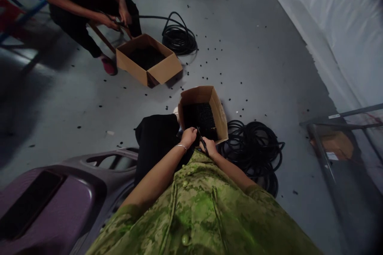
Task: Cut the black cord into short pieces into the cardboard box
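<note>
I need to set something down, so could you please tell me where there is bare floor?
Mostly bare floor lies between the nearer coil and the metal frame, and alongside the white sheeting. It is crowded around the nearer box and the farther box, with black pieces scattered between.

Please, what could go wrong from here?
The cutting tool in the right hand is close to the left hand, so a finger might be nicked. Small black pieces may miss the box; similar ones lie on the floor. The coiled hose beside it could catch a foot.

head-worn view, facing forward and down
</note>
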`<state>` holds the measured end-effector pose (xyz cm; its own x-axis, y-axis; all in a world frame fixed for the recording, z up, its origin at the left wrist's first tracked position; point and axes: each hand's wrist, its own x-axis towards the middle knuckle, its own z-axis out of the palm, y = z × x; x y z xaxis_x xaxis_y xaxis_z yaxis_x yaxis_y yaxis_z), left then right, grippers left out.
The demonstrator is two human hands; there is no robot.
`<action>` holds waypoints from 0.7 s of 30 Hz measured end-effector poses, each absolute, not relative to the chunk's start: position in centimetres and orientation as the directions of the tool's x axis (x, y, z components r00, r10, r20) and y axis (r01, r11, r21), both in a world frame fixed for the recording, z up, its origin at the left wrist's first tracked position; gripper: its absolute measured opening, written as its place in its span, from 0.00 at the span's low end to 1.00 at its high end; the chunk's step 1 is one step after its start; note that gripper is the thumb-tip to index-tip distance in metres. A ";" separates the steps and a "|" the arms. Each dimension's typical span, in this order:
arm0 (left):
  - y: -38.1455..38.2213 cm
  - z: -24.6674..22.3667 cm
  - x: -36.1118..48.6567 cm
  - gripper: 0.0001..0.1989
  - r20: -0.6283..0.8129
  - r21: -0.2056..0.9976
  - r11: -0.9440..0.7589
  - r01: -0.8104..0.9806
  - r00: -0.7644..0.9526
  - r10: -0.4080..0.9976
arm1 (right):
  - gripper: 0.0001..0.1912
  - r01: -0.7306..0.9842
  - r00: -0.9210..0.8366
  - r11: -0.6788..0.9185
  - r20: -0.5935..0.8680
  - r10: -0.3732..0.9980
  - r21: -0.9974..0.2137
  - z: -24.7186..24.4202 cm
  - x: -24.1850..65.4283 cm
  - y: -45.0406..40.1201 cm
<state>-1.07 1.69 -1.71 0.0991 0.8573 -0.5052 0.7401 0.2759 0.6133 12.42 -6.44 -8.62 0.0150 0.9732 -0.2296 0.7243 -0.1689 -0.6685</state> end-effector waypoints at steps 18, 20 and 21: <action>0.9 -0.2 -1.0 0.09 -0.501 0.769 0.422 0.481 0.043 0.864 | 0.11 0.522 0.040 -0.232 -0.248 0.968 -0.821 -8.3 13.0 -6.7; 0.5 0.3 -1.0 0.09 -0.535 0.821 0.485 0.301 0.109 0.838 | 0.14 0.404 0.007 -0.218 -0.235 0.972 -0.889 -7.6 13.3 -7.1; 0.4 0.6 -1.0 0.10 -0.559 0.823 0.525 0.219 0.143 0.817 | 0.16 0.352 -0.007 -0.217 -0.234 0.972 -0.911 -7.2 13.5 -7.4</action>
